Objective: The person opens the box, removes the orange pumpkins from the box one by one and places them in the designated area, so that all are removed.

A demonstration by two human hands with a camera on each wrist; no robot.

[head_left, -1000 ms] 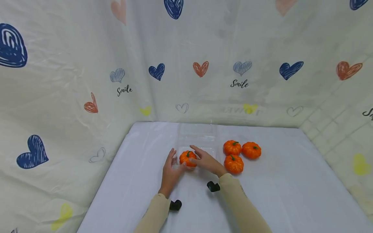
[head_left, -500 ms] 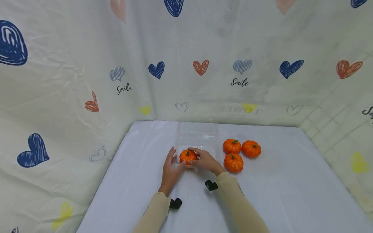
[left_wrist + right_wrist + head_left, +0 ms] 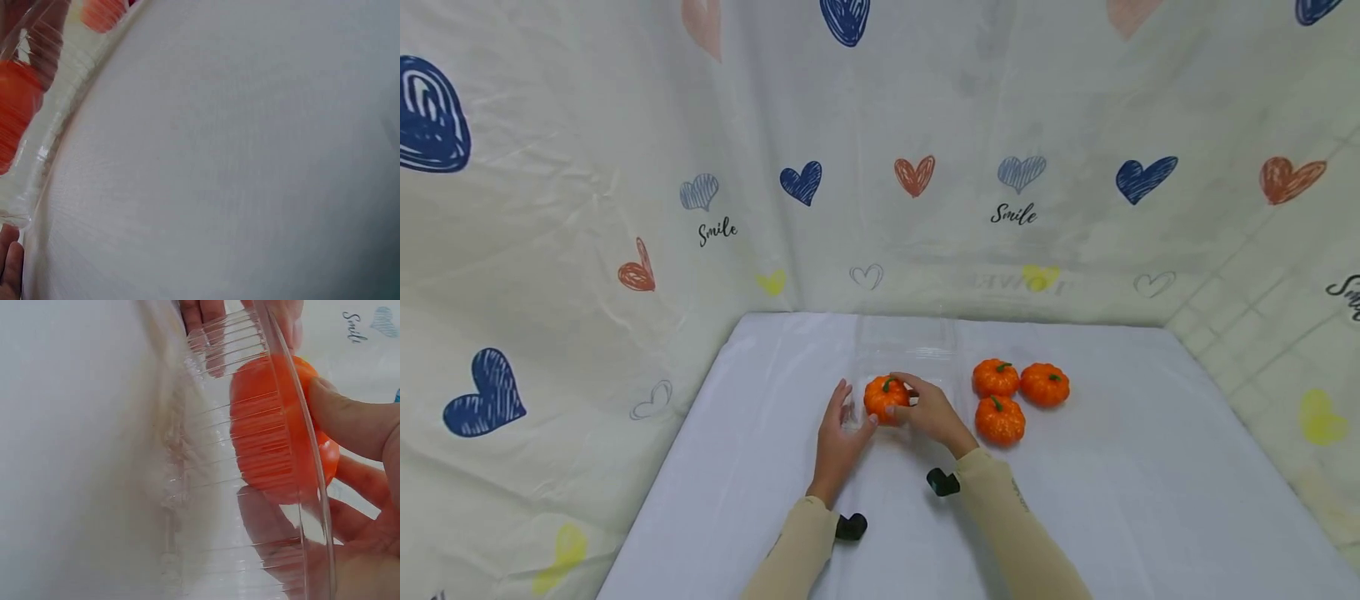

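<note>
In the head view, a small orange pumpkin (image 3: 881, 398) with a green stem sits within a clear plastic clamshell box (image 3: 938, 385). My right hand (image 3: 934, 418) holds the pumpkin from its right, thumb at the front and fingers behind. The right wrist view shows that thumb on the pumpkin (image 3: 265, 434), above the box's ribbed front wall (image 3: 212, 444). My left hand (image 3: 837, 437) rests against the box's left front corner, fingers extended. The left wrist view catches only some fingertips (image 3: 11, 265) beside the box.
Three more orange pumpkins stand right of the box: a back-left one (image 3: 996, 377), a back-right one (image 3: 1045, 384) and a front one (image 3: 1000, 420). The box lid (image 3: 906, 335) lies folded back. A white cloth covers the table (image 3: 1120, 467); a heart-printed curtain (image 3: 970, 108) hangs behind.
My right fingers have closed in around the pumpkin, and it has shifted slightly up and to the right. My left hand has stayed at the box corner.
</note>
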